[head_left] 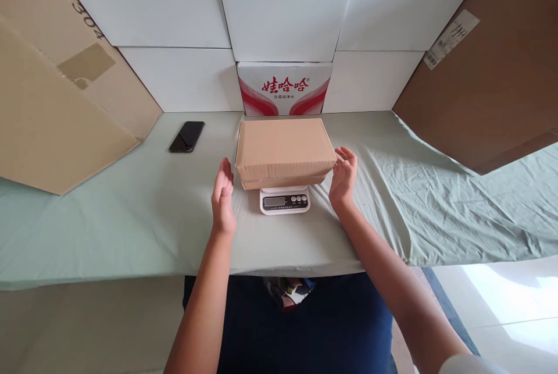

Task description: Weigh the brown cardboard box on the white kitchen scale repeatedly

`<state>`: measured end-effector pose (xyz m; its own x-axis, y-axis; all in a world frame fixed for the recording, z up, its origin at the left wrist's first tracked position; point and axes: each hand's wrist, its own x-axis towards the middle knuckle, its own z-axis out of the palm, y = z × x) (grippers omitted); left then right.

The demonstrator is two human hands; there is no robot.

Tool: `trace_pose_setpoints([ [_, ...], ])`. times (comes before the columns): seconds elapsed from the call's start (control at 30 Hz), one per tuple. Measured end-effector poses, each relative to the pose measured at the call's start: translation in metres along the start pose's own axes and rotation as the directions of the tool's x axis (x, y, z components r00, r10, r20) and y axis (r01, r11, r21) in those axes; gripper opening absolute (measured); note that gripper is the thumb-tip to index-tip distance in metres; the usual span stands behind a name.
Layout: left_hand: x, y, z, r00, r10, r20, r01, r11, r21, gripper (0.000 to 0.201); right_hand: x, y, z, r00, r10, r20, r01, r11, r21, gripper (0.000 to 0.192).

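Carton (285,144) sat on the white scale (285,202), on the bench (143,234). I had the left hand (224,198) just off its left end, fingers straight and together; right hand (343,182) at the right end, fingers loosely curled, slightly apart (contact there: couldn't tell). Phone (187,136) lay back left.

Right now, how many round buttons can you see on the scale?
3 in a row on the scale, right of its display: left button, middle button, right button. The box could hide others.

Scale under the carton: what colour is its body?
The scale is white, with a black display panel; shows best in the head view.
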<state>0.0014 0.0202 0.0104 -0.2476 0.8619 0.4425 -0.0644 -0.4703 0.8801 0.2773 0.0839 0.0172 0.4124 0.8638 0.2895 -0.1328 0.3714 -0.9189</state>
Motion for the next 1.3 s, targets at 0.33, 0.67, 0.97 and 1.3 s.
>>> trace_pose_setpoints([
  [0.33,-0.003,-0.003,0.001,0.996,-0.081,0.048,0.08,0.996,0.036,0.073,-0.011,-0.003,0.007,0.999,0.005,0.052,-0.005,1.0,0.003,0.039],
  [0.67,-0.001,0.008,0.012,0.977,-0.082,0.197,0.066,0.994,0.089,0.073,-0.045,-0.017,0.026,0.996,-0.039,0.077,0.048,0.992,-0.12,0.031],
  [0.97,0.1,-0.015,0.032,0.996,-0.067,0.052,0.067,0.998,-0.004,0.054,0.04,-0.003,0.056,0.953,-0.132,0.272,0.139,0.99,-0.006,0.046],
  [1.3,0.118,-0.082,0.043,0.966,-0.259,-0.013,0.257,0.961,-0.1,0.047,0.075,0.049,0.053,0.907,-0.069,0.415,0.119,0.988,-0.094,0.069],
])
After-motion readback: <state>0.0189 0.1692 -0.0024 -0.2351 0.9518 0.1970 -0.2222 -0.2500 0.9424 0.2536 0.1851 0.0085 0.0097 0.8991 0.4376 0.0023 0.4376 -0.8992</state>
